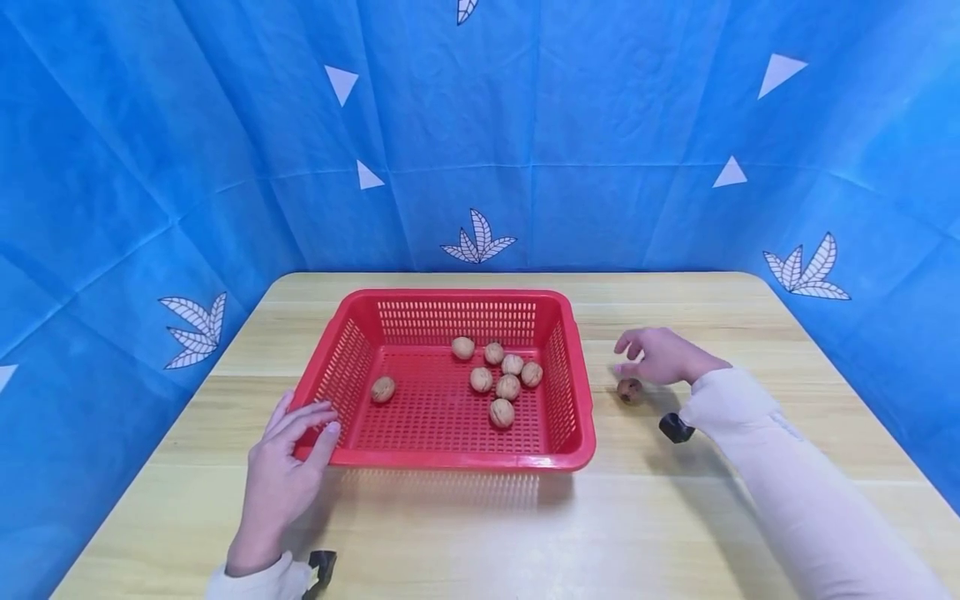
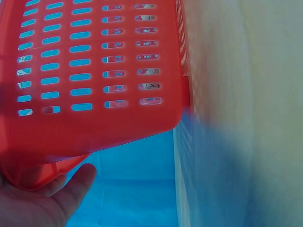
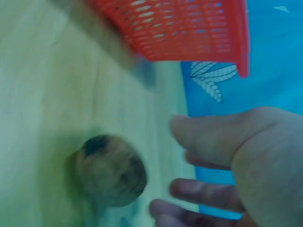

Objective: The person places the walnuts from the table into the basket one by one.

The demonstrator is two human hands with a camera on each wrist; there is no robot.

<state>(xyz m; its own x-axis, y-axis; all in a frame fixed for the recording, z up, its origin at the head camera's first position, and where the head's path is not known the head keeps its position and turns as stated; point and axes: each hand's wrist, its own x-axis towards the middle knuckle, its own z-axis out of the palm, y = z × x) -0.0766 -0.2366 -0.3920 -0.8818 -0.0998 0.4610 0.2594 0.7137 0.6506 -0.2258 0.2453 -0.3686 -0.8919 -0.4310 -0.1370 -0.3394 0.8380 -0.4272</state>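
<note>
A red plastic basket with slotted walls holds several light-brown walnuts, most grouped toward its right side and one lying apart at the left. My left hand rests at the basket's near left corner, fingers over the rim; the left wrist view shows its thumb sticking out straight beside the rim. On the table right of the basket lies a darker walnut with black patches. Just behind that walnut hovers my right hand, its fingers loosely bent and apart from it in the right wrist view.
A light wooden table carries everything. Blue cloth with white leaf and triangle prints hangs behind it and along both sides. Black wrist devices sit below the pale sleeves.
</note>
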